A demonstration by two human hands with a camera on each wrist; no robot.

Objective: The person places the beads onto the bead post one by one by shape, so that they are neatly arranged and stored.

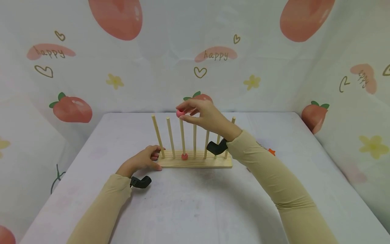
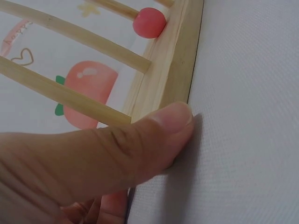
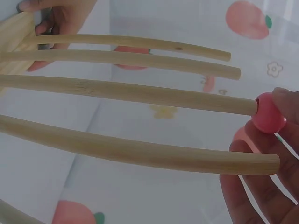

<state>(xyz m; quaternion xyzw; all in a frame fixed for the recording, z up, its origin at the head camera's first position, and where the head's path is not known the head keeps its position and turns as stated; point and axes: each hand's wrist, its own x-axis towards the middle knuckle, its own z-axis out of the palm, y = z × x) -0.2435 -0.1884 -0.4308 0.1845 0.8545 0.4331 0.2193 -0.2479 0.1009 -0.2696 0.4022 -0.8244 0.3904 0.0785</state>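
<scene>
A wooden base (image 1: 198, 163) carries a row of several upright wooden pegs (image 1: 158, 135). One red bead (image 1: 184, 157) sits low on the third peg from the left, down at the base. At the top of that same peg, my right hand (image 1: 210, 117) pinches a pink-red bead (image 3: 268, 113) between thumb and fingers. In the right wrist view the peg's tip meets the bead's hole. My left hand (image 1: 146, 158) grips the left end of the base, with its thumb (image 2: 163, 123) along the front edge and the other fingers behind.
A white cloth covers the table (image 1: 182, 210). Right of the base, partly behind my right sleeve, lies an orange star-shaped piece (image 1: 272, 152). A printed curtain (image 1: 170, 67) hangs behind the table, and a dark cord (image 1: 57, 176) shows at the left edge.
</scene>
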